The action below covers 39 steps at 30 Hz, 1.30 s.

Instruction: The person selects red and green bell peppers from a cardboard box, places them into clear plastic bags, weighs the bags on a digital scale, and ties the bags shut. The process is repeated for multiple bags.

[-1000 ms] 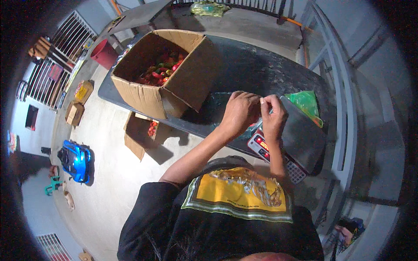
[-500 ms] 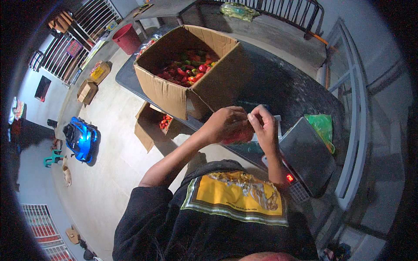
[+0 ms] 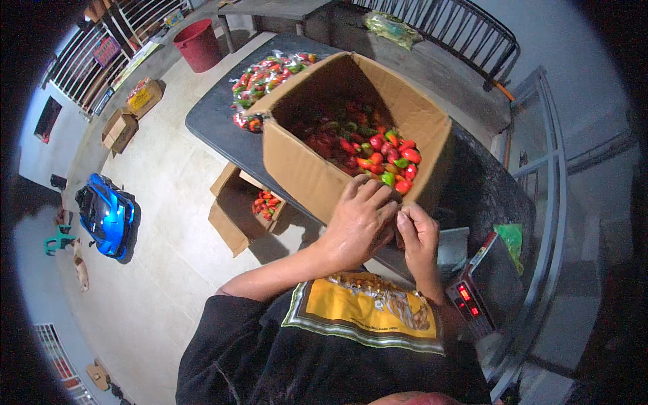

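open-topped brown corrugated cardboard box (image 3: 297,158) on the dark, smooth, rounded-corner desk (image 3: 219,121). boxy, straight walls, raw paper edges. inside: glossy small red, orange and green peppers (image 3: 388,155), stubby and tapered, heaped toward the near right corner.

box mouth faces up; its long axis runs from upper left to lower right in the head view, near right end by the hands.

box sits just beyond both hands. left hand (image 3: 364,219) at the near wall, back up, fingers bent; right hand (image 3: 420,236) just beside it, thumb and index close together. fingertips partly hidden, so can't tell how far open they are, what they hold, or whether they touch the cardboard.

also on the desk: crinkly clear plastic bags of peppers (image 3: 263,81) past the box's left side, a dark flat scale with red-lit digits (image 3: 478,316) near the right forearm, a thin green plastic bag (image 3: 511,241) beyond it.
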Tool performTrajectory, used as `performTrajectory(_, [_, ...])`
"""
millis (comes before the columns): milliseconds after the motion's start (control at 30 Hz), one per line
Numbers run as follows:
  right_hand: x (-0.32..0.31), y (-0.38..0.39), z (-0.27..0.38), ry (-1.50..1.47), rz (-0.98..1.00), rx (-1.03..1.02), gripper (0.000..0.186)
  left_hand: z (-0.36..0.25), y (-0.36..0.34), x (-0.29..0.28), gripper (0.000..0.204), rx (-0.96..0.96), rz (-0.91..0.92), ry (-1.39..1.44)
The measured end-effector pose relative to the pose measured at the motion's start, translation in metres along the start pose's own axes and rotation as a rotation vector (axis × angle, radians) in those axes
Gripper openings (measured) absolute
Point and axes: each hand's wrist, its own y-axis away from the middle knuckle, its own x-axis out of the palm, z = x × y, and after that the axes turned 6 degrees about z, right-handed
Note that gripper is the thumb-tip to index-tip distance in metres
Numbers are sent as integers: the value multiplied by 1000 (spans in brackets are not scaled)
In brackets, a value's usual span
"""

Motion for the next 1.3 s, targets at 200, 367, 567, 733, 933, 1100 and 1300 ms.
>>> performTrajectory(200, [69, -49, 36, -322, -28, 215, 22, 66, 15, -53, 20, -39, -26, 50])
performTrajectory(367, [100, -82, 48, -452, 18, 250, 21, 99, 31, -83, 16, -49, -85, 114])
performTrajectory(567, [125, -112, 61, -666, 176, 319, 20, 138, 46, -109, 14, -78, -80, 277])
performTrajectory(733, [156, -140, 51, -571, 384, 320, 21, 167, 76, -121, 18, -224, -109, 470])
performTrajectory(933, [219, -246, 48, 678, 408, -534, 15, 216, 130, -136, 17, -656, -388, 943])
performTrajectory(1100, [283, -290, -23, 1535, 536, -663, 24, 258, 176, -129, 16, -903, -737, 1022])
performTrajectory(1300, [286, -298, -9, 1428, 451, -414, 36, 281, 184, -119, 18, -860, -968, 1197])
